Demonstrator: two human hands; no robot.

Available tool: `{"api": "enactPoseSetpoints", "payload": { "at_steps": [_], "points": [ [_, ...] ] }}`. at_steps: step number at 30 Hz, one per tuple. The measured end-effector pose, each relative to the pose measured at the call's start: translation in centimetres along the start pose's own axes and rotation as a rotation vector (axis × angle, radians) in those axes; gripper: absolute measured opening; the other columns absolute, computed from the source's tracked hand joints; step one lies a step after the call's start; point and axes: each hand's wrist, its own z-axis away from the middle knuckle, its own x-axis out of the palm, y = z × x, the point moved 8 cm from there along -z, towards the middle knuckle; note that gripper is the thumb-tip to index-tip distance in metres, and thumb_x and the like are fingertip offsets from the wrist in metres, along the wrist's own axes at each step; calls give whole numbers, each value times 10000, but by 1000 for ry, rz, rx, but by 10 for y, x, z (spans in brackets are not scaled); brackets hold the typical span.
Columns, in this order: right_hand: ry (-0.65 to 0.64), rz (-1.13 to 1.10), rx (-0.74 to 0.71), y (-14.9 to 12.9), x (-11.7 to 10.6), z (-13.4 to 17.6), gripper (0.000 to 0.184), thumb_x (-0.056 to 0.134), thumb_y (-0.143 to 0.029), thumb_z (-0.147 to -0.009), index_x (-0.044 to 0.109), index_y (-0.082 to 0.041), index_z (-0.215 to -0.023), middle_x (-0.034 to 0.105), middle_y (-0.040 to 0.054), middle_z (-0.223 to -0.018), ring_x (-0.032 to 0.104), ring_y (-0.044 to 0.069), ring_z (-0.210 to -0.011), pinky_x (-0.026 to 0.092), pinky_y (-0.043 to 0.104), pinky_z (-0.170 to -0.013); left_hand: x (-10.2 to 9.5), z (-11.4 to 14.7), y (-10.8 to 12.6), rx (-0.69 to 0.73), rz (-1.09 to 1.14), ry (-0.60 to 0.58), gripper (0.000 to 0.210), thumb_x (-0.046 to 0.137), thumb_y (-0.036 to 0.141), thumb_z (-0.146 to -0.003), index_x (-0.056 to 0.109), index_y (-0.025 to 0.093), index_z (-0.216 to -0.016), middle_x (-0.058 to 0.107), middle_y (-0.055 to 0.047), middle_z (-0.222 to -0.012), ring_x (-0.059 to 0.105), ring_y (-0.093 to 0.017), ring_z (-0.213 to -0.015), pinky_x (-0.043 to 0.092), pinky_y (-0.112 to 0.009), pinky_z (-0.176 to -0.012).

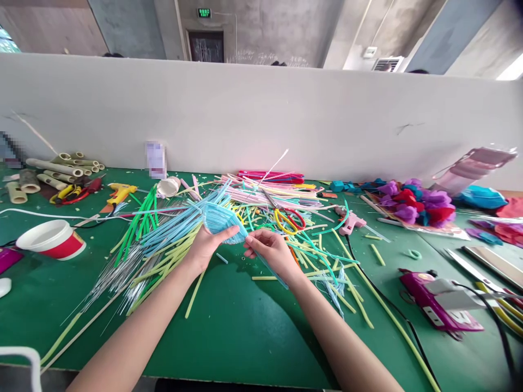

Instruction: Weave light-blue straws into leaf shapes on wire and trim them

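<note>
Left hand [204, 247] gripping a pale-blue striped piece [220, 220] above the green table [245, 337]; right hand [269, 251], just beside it, pinching a blue strip [278, 279] (its end trailing below the palm).

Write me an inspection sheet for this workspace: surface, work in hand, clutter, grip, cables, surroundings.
Surface: green tabletop, scattered with offcuts.
Work in hand: ribbed blue piece and thin blue strip; whether joined is unclear.
Clutter: scissors, yellow glue gun, pink glue gun, paper cup, loose coloured stems.
Grip: left hand holds the piece; right hand pinches the strip.
Cables: black cable from the pink glue gun; white cable at left.
Surroundings: white partition behind the table, exit sign beyond.
</note>
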Motion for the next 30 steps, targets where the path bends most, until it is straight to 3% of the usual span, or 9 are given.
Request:
{"api": "enactPoseSetpoints", "payload": {
  "at_steps": [3, 6, 10, 13, 15, 19, 23, 26, 30],
  "points": [
    [52, 21, 37, 3, -5, 0, 418, 810, -537, -663, 677, -155, -770, 701, 21, -694, 642, 116, -530, 494, 221, -495, -5, 5, 9, 166, -149, 123, 317, 856, 333, -645, 712, 158, -867, 746, -36, -848, 688, -193, -777, 550, -307, -759],
    [80, 12, 66, 5, -7, 1, 428, 818, -538, -646, 685, -147, -756, 699, 29, -685, 644, 115, -528, 501, 213, -487, 0, 15, 21, 330, -419, 152, 224, 800, 348, -727, 735, 163, -834, 757, -54, -821, 701, -208, -756, 548, -308, -743],
    [81, -38, 89, 6, -9, 1, 435, 843, -527, -608, 703, -145, -762, 706, 37, -695, 652, 119, -543, 518, 217, -503, 22, 35, 41, 685, -677, -34, 115, 708, 257, -828, 755, 212, -922, 759, -60, -911, 701, -212, -830, 542, -316, -789],
    [83, -100, 85, 4, -11, 2, 428, 864, -495, -587, 711, -148, -786, 700, 25, -679, 649, 115, -553, 523, 213, -525, 37, 50, 47, 898, -796, -232, 278, 608, 171, -887, 722, 254, -1127, 737, -71, -1063, 673, -221, -983, 522, -348, -885],
    [103, -152, 73, 1, -14, 3, 407, 865, -464, -609, 715, -158, -831, 694, 6, -680, 639, 102, -565, 524, 204, -547, 41, 55, 47, 942, -851, -295, 346, 562, 157, -913, 685, 276, -1214, 708, -75, -1152, 636, -229, -1081, 490, -379, -960],
    [115, -294, -16, -8, -20, 4, 341, 860, -407, -661, 716, -207, -896, 694, -25, -756, 634, 81, -630, 537, 194, -615, 39, 46, 40, 799, -803, -273, 459, 558, 200, -923, 558, 286, -1374, 605, -86, -1340, 546, -249, -1245, 420, -411, -1062],
    [74, -379, -136, -20, -23, 5, 261, 845, -368, -702, 711, -244, -888, 697, -34, -797, 648, 92, -704, 551, 202, -671, 20, 18, 24, 406, -470, -195, 378, 561, 216, -913, 613, 222, -1287, 667, -94, -1245, 626, -228, -1140, 479, -347, -983],
    [49, -383, -132, -21, -20, 6, 214, 835, -348, -723, 706, -248, -862, 695, -37, -777, 652, 93, -704, 557, 208, -695, 7, 6, 12, 91, -146, -187, 307, 602, 304, -890, 664, 206, -1174, 728, -81, -1080, 688, -205, -960, 538, -272, -778],
    [-22, -305, -111, -22, -7, 10, 212, 822, -363, -734, 705, -235, -857, 699, -29, -773, 656, 107, -683, 556, 236, -678, 18, 17, 1, -203, -28, -425, 464, 699, 453, -826, 629, 210, -1216, 735, -80, -995, 706, -210, -836, 553, -272, -668]
  ]
}}
